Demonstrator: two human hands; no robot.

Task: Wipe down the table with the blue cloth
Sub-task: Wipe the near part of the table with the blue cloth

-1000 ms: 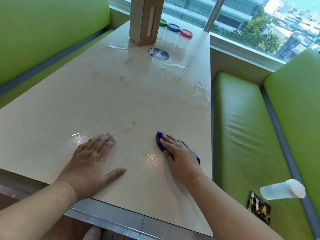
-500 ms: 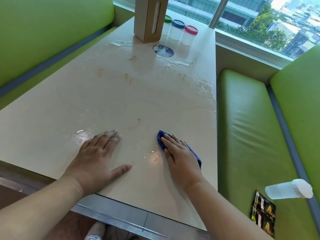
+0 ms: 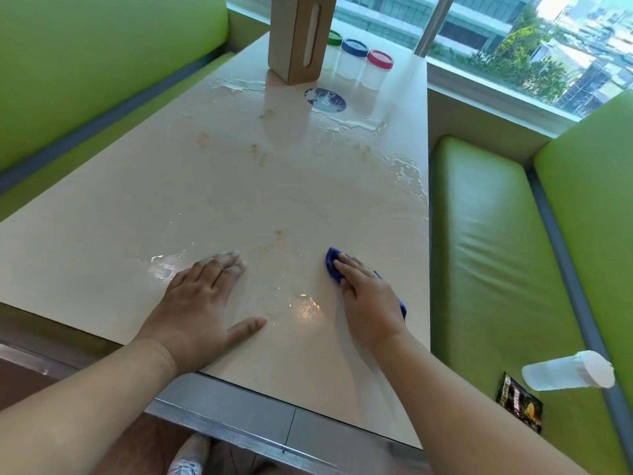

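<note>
Four straight fingers [image 3: 349, 270] of the right hand [image 3: 371, 299] lie close together and press flat on a small crumpled blue cloth [image 3: 333, 265]; its thumb is hidden. The cloth sits on the near right part of the pale beige glossy table [image 3: 205, 207]. The palm covers most of it, with one bunched end poking out past the fingertips and a sliver showing on the side toward the table's right edge.

The left hand [image 3: 198, 303] rests palm down to the left, well apart from the cloth. Its four fingers are straight and held together, and its thumb [image 3: 246, 329] is splayed out toward the right hand. A shiny wet patch [image 3: 164, 267] lies just beside its outer edge. Both bare forearms come in over the near edge.

Farther up the table are faint brown smears [image 3: 260, 154], and pooled water [image 3: 407, 169] lies along the right edge. At the far end stands an upright brown box with an oval slot [image 3: 294, 39]. Beside it are three clear plastic jars in a row, with a green lid [image 3: 335, 38], a blue lid [image 3: 354, 48] and a red lid [image 3: 379, 60]. A round dark blue sticker [image 3: 325, 100] lies flat in front of them.

Lime-green padded benches flank the table. On the right bench [image 3: 486, 252] a clear plastic bottle with a white cap [image 3: 565, 371] lies on its side, with a black printed sachet [image 3: 519, 401] near it. A white shoe [image 3: 186, 457] shows below the table's near edge.
</note>
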